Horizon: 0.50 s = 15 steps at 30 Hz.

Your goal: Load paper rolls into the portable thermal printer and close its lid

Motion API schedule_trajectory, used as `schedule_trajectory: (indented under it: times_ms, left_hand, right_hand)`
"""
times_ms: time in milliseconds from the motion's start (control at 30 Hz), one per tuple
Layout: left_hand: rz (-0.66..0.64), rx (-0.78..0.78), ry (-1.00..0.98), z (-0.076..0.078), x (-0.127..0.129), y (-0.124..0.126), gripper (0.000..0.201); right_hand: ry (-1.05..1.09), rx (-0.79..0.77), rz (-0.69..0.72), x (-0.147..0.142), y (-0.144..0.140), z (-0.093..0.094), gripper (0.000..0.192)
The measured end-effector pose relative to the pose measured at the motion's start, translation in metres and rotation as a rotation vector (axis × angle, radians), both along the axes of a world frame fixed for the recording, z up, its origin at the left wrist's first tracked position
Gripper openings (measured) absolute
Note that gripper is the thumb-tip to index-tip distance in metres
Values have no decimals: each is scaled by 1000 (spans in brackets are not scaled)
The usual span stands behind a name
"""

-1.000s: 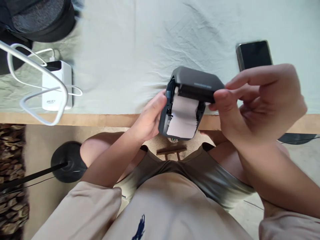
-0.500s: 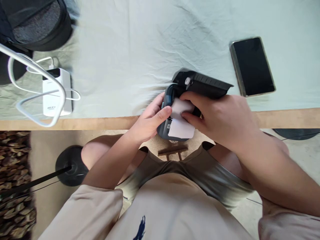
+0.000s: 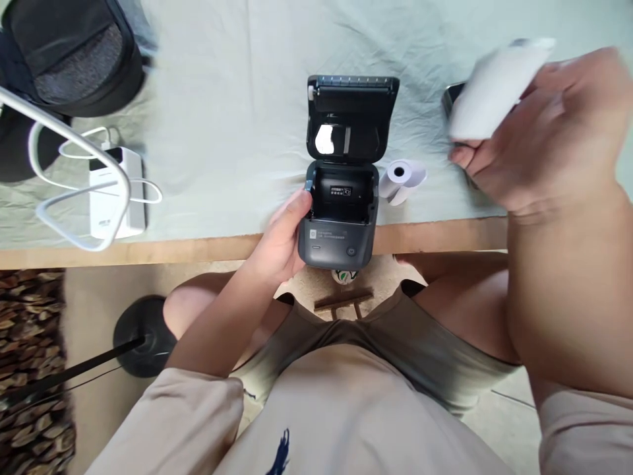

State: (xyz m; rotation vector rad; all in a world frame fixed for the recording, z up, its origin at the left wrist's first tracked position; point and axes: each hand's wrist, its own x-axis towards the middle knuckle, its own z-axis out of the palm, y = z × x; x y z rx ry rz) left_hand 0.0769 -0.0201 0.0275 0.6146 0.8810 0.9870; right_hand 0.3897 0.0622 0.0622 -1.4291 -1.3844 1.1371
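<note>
A dark grey small printer point(image 3: 339, 231) sits at the table's near edge with its lid point(image 3: 351, 119) swung fully open and its paper bay empty. My left hand point(image 3: 279, 241) grips the printer's left side. A small white paper roll point(image 3: 401, 179) lies on the cloth just right of the printer. My right hand point(image 3: 548, 138) is raised at the upper right, blurred by motion, and is closed around a larger white roll point(image 3: 494, 89).
A dark phone point(image 3: 451, 99) lies mostly hidden behind my right hand. A white power bank point(image 3: 116, 198) with a looped white cable sits at the left, and a black bag point(image 3: 74, 53) at the far left corner. The wooden table edge point(image 3: 148, 249) runs across; a black stand base point(image 3: 143, 333) is on the floor.
The printer's lid went from nearly closed to fully open. My right hand left the paper bay and rose to the right with a white roll. A small roll now lies beside the printer.
</note>
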Motion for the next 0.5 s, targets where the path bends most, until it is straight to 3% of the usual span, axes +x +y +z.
schedule_trajectory:
  times_ms: [100, 167, 267, 400, 500]
  left_hand:
    - [-6, 27, -7, -1, 2, -1, 42]
    - [-5, 49, 6, -1, 3, -1, 44]
    - [-17, 45, 42, -2, 3, 0, 49]
    - [-17, 34, 38, -3, 2, 2, 48]
    - [9, 28, 23, -2, 2, 1, 44]
  right_hand:
    - [-70, 41, -139, 10, 6, -27, 43]
    - [-207, 208, -171, 8, 5, -44, 33]
    - [-484, 491, -87, 5, 4, -57, 31]
    - [-738, 460, -26, 4, -3, -52, 59]
    - [-773, 531, -80, -2, -19, -38, 53]
